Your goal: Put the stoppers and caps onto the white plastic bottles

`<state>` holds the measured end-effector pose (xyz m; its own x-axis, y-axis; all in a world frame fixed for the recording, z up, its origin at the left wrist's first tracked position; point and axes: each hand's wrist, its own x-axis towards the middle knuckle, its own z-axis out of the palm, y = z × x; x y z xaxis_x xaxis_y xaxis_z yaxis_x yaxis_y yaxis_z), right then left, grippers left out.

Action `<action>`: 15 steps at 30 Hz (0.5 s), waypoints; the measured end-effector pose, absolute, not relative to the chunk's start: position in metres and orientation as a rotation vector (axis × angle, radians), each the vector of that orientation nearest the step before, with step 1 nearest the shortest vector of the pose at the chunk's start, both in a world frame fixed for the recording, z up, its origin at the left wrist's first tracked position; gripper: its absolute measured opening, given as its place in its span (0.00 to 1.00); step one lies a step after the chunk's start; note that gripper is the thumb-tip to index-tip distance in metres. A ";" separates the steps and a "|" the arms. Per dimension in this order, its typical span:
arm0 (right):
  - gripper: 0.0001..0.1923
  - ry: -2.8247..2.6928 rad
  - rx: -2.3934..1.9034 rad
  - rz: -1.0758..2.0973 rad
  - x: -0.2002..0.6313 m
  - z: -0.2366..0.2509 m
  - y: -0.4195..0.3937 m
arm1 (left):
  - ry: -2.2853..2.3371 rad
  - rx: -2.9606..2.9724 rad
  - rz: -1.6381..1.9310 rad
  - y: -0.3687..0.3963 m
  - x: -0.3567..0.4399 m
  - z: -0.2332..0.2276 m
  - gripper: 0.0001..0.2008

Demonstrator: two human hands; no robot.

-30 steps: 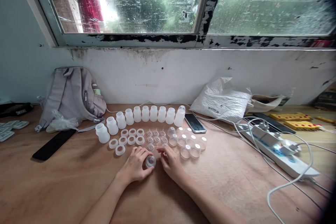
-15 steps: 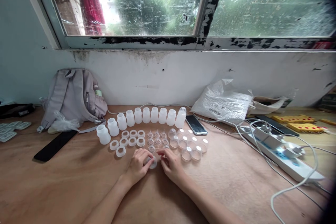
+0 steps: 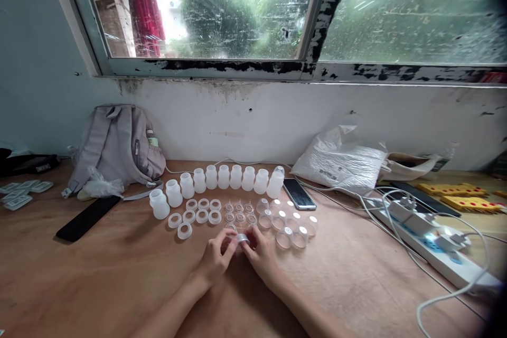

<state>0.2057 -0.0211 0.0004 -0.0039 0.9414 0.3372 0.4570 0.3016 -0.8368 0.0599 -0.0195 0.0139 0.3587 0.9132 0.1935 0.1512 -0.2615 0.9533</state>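
Plastic ring (image 3: 242,238), two-handed
Left hand (image 3: 214,257) and right hand (image 3: 261,256) clamp fingers on it; even pressure should limit tilting.

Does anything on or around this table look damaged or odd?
The window frame looks damaged: its paint is patchy, with dark areas. In the curved row, the rightmost white bottle alone wears a clear cover, which sets it apart.

Translucent ring (image 3: 242,238) (partly hidden)

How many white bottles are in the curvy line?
10 white bottles, curving from near the backpack to the one beside the phone; none looks hidden.
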 end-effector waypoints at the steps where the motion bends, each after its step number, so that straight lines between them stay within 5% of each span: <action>1: 0.04 -1.606 -1.318 0.641 0.206 0.000 -0.020 | 0.968 1.750 0.996 -0.021 0.060 0.016 0.12; 15: 0.08 -1.561 -1.325 0.690 0.205 -0.004 -0.014 | 0.981 2.247 0.931 -0.023 0.059 0.006 0.17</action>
<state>0.2052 -0.0140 -0.0041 0.0292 0.9548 0.2957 0.4241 0.2561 -0.8687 0.0589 -0.0226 0.0060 0.5031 0.7749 0.3827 0.4226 -0.6068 0.6732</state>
